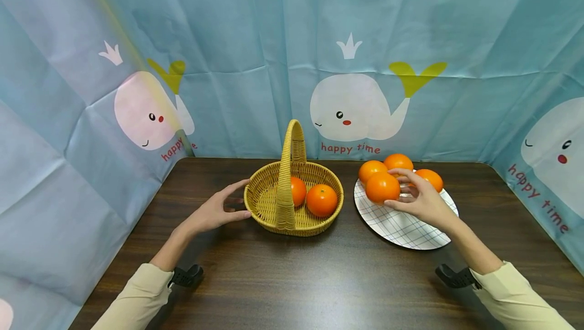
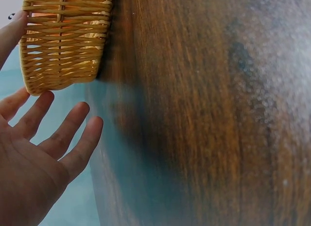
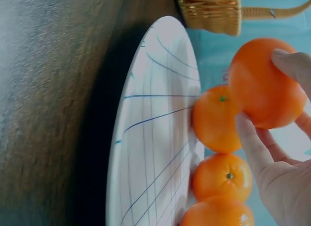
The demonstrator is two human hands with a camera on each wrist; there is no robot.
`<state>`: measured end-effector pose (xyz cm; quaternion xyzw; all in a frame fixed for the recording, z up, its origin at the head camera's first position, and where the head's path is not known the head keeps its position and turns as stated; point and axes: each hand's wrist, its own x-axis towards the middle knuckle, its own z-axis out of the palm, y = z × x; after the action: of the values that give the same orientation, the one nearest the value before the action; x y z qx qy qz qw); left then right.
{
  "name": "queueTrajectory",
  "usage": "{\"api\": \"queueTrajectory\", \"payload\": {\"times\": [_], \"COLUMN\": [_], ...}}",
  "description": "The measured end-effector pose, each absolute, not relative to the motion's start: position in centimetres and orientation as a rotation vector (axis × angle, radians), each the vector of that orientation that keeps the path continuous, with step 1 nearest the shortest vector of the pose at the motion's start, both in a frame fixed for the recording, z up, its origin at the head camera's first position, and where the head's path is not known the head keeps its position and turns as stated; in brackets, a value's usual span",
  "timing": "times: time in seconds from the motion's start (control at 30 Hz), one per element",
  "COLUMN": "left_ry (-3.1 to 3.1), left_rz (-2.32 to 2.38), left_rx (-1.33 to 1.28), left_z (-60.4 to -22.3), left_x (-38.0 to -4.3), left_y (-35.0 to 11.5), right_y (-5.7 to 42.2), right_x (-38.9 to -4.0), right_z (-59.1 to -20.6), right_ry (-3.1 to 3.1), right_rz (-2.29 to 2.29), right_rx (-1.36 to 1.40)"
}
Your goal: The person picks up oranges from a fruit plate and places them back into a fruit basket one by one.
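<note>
My right hand (image 1: 426,200) holds an orange (image 1: 382,188) between thumb and fingers, over the left part of a white plate (image 1: 410,231) with a grid of lines. In the right wrist view this orange (image 3: 267,83) is clear of the plate surface, in front of the other oranges (image 3: 221,177). At the left end of a yellow wicker basket (image 1: 292,226), my left hand (image 1: 212,212) touches the rim with thumb and fingertips. Its fingers are spread in the left wrist view, beside the woven wall (image 2: 65,56). Two oranges (image 1: 322,200) lie inside the basket, one partly behind the handle.
Several more oranges (image 1: 398,162) sit at the back of the plate. The basket's tall arched handle (image 1: 286,178) rises over its middle. Behind the dark wooden table (image 1: 319,279) hangs a light blue curtain (image 1: 255,107) with whale prints.
</note>
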<state>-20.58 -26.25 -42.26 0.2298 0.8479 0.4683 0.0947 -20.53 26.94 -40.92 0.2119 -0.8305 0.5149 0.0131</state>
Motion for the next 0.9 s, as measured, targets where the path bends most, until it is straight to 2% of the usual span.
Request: {"api": "queueTrajectory", "payload": {"times": [0.9], "left_ry": [2.517], "left_rz": [1.384], "left_rx": [0.682], "left_z": [-42.3], "left_x": [-20.6], "left_y": [-26.3], "right_y": [22.4], "right_x": [-23.1], "right_z": [-39.4], "right_ry": [-2.491], "right_rz": [1.756], "right_rx": [0.801]}}
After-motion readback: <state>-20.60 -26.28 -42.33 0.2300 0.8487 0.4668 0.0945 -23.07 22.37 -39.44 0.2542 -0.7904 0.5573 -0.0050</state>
